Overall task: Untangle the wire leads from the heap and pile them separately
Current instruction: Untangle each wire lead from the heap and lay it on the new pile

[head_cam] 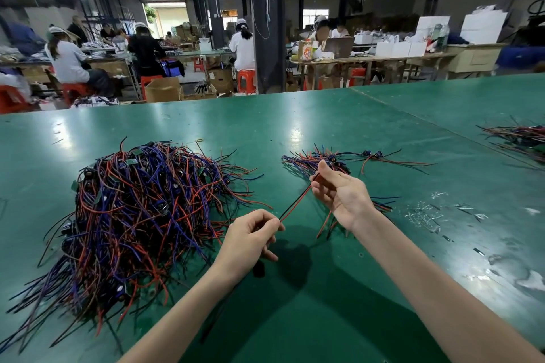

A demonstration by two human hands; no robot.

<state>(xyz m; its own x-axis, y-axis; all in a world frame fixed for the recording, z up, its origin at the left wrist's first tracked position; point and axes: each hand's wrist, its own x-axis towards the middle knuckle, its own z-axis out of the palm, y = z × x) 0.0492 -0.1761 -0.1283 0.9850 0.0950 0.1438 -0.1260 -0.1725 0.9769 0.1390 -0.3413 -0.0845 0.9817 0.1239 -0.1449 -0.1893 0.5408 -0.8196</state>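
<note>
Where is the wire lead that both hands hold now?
In the head view, the red-and-black lead stretches mid-table between the left hand and right hand, right of the tangled heap and nearer the camera than the small sorted pile.

Head-worn wide view, facing forward and down, near table (324,127)

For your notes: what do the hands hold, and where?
One red-and-black wire lead, taut between them: right hand pinches its far tip, left hand pinches farther along.
</note>
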